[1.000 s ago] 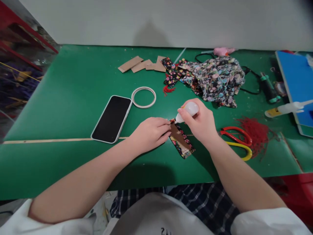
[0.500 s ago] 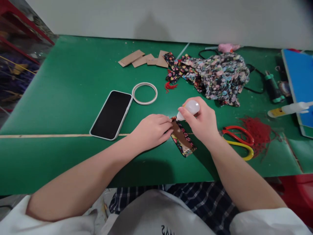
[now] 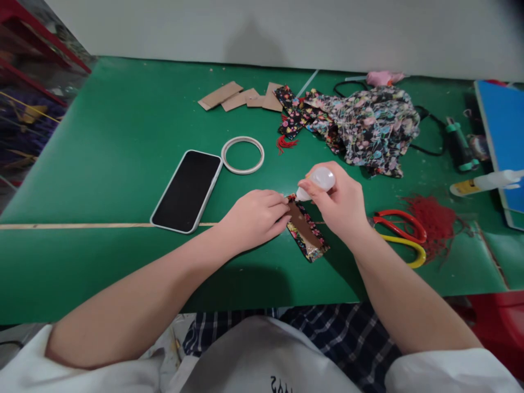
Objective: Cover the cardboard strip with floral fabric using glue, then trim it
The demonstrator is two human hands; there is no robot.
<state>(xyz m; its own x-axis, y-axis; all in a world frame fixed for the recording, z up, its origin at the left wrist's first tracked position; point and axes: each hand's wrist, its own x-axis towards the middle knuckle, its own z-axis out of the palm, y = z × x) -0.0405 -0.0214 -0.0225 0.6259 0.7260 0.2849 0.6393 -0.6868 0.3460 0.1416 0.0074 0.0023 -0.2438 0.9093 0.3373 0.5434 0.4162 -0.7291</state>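
My right hand (image 3: 341,199) grips a small white glue bottle (image 3: 322,179), tipped so its nozzle meets the far end of a cardboard strip (image 3: 302,224). Flowered dark fabric (image 3: 295,236) is folded over the strip's edges, and a shiny patch shows at the near end. My left hand (image 3: 262,215) lies at the strip's far left side, its fingertips pressing the fabric edge against the table. Left of that hand is a phone (image 3: 187,191) with a dark screen. A white tape ring (image 3: 243,171) lies beyond my left hand.
Scissors (image 3: 403,232) with red and yellow handles lie by a heap of red threads (image 3: 432,224) at right. Farther back are floral fabric (image 3: 372,128), cardboard pieces (image 3: 221,95) and a red tassel (image 3: 285,143). A second bottle (image 3: 485,182) lies near a blue board (image 3: 505,136).
Both hands, the glue bottle and the fabric-edged strip hold almost the same positions. Only a very slight shift of the whole view shows.
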